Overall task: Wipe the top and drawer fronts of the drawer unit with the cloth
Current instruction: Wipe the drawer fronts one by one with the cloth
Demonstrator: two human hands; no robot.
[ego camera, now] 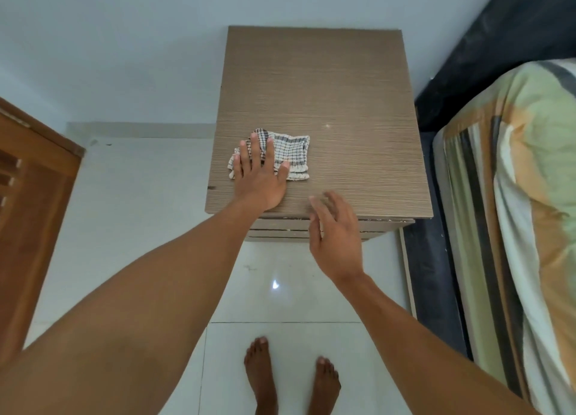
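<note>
Left hand [260,178]: grip wide, flat on cloth [291,154] atop drawer unit [327,87]. Right hand [335,237]: grip wide, over front edge.

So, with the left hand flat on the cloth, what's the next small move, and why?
Probably slide the cloth right and back across the drawer unit's top. The left hand presses it flat near the front-left corner, and most of the surface lies beyond it. The right hand hovers open by the front edge, holding nothing.
</note>
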